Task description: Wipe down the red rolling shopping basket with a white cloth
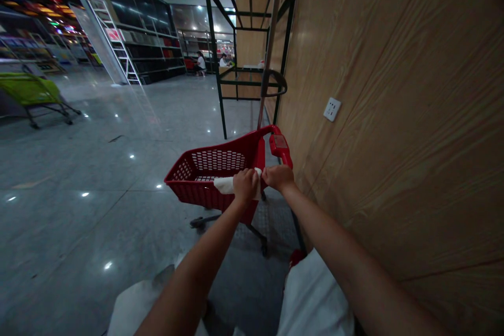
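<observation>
A red plastic shopping cart (205, 191) with a holed basket stands in front of me, its handle (280, 144) at the right end near the wall. My left hand (246, 185) is closed on a white cloth (223, 185), which spreads out to its left over the near rim of the basket. Beside it, my right hand (279, 176) is closed at the cloth's other end, just below the cart's handle. Whether the right hand also touches the cart is hidden by its fingers.
A wooden panel wall (386, 115) with a power socket (332, 109) runs along my right. Behind the cart stand a dark metal frame (220, 84) and a leaning pole (271, 26). Far left are a green cart (31, 89) and a white ladder (122, 52). Two people sit farther back.
</observation>
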`<state>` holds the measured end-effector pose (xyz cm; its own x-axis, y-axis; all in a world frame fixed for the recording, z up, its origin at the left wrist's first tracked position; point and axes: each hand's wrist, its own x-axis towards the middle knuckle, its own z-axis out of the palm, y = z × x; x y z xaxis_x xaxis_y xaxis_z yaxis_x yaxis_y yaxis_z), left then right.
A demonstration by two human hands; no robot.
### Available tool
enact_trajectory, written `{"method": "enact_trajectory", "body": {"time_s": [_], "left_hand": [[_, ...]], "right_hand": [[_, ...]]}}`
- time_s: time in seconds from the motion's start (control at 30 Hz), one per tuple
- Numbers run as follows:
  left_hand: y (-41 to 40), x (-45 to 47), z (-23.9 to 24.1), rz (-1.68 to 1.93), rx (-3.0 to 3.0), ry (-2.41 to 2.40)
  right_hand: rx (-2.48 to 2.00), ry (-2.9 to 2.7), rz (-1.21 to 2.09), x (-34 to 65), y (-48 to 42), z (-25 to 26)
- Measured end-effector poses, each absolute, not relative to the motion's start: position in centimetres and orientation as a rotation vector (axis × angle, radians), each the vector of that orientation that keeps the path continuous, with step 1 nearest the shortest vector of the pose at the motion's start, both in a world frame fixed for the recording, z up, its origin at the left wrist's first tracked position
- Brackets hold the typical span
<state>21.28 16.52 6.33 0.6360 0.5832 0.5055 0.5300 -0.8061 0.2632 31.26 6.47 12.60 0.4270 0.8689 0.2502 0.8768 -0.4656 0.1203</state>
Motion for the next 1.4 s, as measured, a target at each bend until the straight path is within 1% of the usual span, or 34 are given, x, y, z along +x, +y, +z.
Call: {"method": "enact_trajectory", "body": {"time_s": [0.13, 0.23, 0.33, 0.43, 0.53, 0.67, 0.77, 0.9, 1.0, 1.1, 1.2, 1.4], "left_hand": [[15.4, 21.9, 6.4, 0.911, 2.782, 0.886], [17.6, 19.9, 5.4, 0.863, 2.85, 0.802], [20.2, 17.6, 4.3, 0.882, 2.844, 0.899], [21.1, 16.8, 4.2, 0.849, 2.838, 0.947], [19.3, 18.3, 5.5, 0.811, 2.806, 0.945], [15.1, 21.4, 7.5, 0.891, 2.772, 0.83], [14.4, 21.8, 7.3, 0.915, 2.77, 0.742], [17.8, 18.8, 4.9, 0.83, 2.856, 0.593], [21.2, 15.7, 3.2, 0.789, 2.869, 0.716], [22.7, 14.1, 2.8, 0.799, 2.855, 0.829], [21.5, 15.2, 3.6, 0.802, 2.852, 0.788], [16.0, 20.1, 6.1, 0.874, 2.846, 0.596]], "right_hand": [[-2.643, -1.624, -0.426, 31.1, 6.3, 12.8], [-2.647, -1.628, -0.433, 31.0, 6.2, 12.7], [-2.632, -1.635, -0.452, 31.0, 6.2, 12.5], [-2.611, -1.632, -0.457, 31.0, 6.2, 12.3], [-2.617, -1.614, -0.441, 30.9, 6.3, 12.3], [-2.601, -1.637, -0.461, 30.9, 6.2, 12.5], [-2.598, -1.651, -0.473, 30.9, 6.0, 12.5], [-2.596, -1.648, -0.469, 31.0, 5.8, 12.4], [-2.596, -1.649, -0.472, 31.0, 5.8, 12.2], [-2.584, -1.629, -0.477, 30.9, 5.9, 12.1], [-2.577, -1.593, -0.483, 30.7, 6.0, 12.1], [-2.576, -1.602, -0.446, 30.6, 5.9, 12.4]]}}
